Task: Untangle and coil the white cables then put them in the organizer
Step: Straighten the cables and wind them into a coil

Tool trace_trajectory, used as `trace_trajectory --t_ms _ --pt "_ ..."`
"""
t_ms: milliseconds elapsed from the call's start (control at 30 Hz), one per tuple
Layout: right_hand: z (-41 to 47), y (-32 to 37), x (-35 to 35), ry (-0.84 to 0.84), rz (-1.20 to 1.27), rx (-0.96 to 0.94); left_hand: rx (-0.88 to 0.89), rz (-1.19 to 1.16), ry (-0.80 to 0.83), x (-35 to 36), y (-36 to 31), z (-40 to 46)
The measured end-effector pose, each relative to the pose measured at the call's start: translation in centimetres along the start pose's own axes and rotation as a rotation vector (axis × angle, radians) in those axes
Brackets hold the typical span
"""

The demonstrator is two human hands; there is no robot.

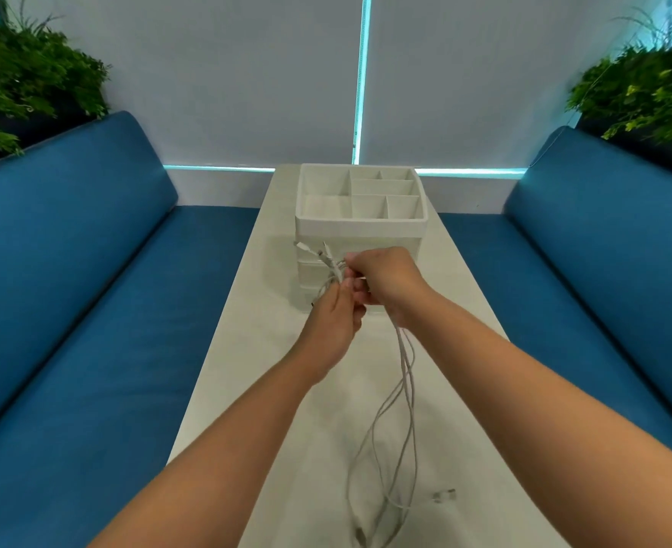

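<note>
White cables (403,373) hang in loose loops from your two hands, held above the white table (247,310) just in front of the organizer (360,223) at 12 o'clock. Your left hand (332,330) pinches the bunched strands, with plug ends sticking out toward 10 o'clock. Your right hand (389,284) curls round the same bundle, strands trailing toward 6 o'clock.

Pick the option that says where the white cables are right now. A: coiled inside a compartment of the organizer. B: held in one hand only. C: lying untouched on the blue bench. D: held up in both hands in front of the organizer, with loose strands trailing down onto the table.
D: the left hand and right hand both grip the white cables before the organizer, strands trailing to the table.
</note>
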State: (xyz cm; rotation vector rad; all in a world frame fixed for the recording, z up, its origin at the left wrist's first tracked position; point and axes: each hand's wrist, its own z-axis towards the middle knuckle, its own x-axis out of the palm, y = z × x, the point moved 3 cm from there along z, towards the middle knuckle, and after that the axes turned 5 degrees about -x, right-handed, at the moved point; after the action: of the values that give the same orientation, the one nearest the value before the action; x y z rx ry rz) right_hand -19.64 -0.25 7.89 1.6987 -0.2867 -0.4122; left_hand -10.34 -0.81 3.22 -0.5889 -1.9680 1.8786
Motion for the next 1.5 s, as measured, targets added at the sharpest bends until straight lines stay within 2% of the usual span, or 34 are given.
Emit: trace_trajectory --t_ms 133,233,467,567,667,767,833,900,1033,1200,1267,1333,1433,1500 --pt "-0.7 -0.7 0.0 0.001 -0.054 0.018 -0.084 -0.148 -0.098 0.2 0.6 -0.2" --pt "-1.3 -1.5 0.3 -0.009 -0.097 -0.105 -0.189 -0.321 -0.154 -0.1 1.0 0.2" --pt "-2.5 -3.1 1.6 -0.237 -0.284 -0.389 -0.325 -0.797 -0.06 0.4 0.9 0.1" --pt "-3.8 -3.6 2.2 -0.219 -0.376 -0.549 -0.342 -0.899 0.028 -0.2 0.5 0.3" --pt "-4.9 -4.4 2.0 -0.18 -0.334 -0.65 -0.363 -0.881 0.059 -0.9 -0.2 0.5" --pt "-5.5 -7.1 2.1 -0.11 -0.226 -0.522 -0.367 -0.998 0.02 -2.4 -1.0 1.5" --pt "-5.9 -9.2 2.4 0.029 -0.238 -0.386 -0.325 -1.1 0.057 -3.6 -2.0 2.1" --pt "-6.3 -10.7 2.3 0.223 -0.372 -0.379 -0.306 -1.03 0.164 -4.2 -2.8 2.2" --pt "-6.1 -11.0 1.4 0.479 -0.758 -0.541 -0.332 -0.848 0.39 -4.4 -3.5 0.9" --pt "-4.8 -10.7 0.6 0.648 -0.877 -0.513 -0.293 -0.608 0.428 -5.1 -3.8 0.0" --pt "-3.2 -10.4 0.0 0.627 -0.988 -0.45 -0.269 -0.477 0.422 -5.2 -3.9 -0.4" --pt "-1.4 -9.2 -0.8 0.508 -1.085 -0.42 -0.254 -0.383 0.412 -5.0 -3.9 -0.6" --pt "0.2 -7.1 -1.9 0.273 -1.338 -0.501 -0.225 -0.368 0.423 -5.1 -4.3 -0.7" --pt "0.8 -6.4 -2.6 0.174 -1.406 -0.531 -0.222 -0.391 0.437 -5.4 -4.5 -0.6"
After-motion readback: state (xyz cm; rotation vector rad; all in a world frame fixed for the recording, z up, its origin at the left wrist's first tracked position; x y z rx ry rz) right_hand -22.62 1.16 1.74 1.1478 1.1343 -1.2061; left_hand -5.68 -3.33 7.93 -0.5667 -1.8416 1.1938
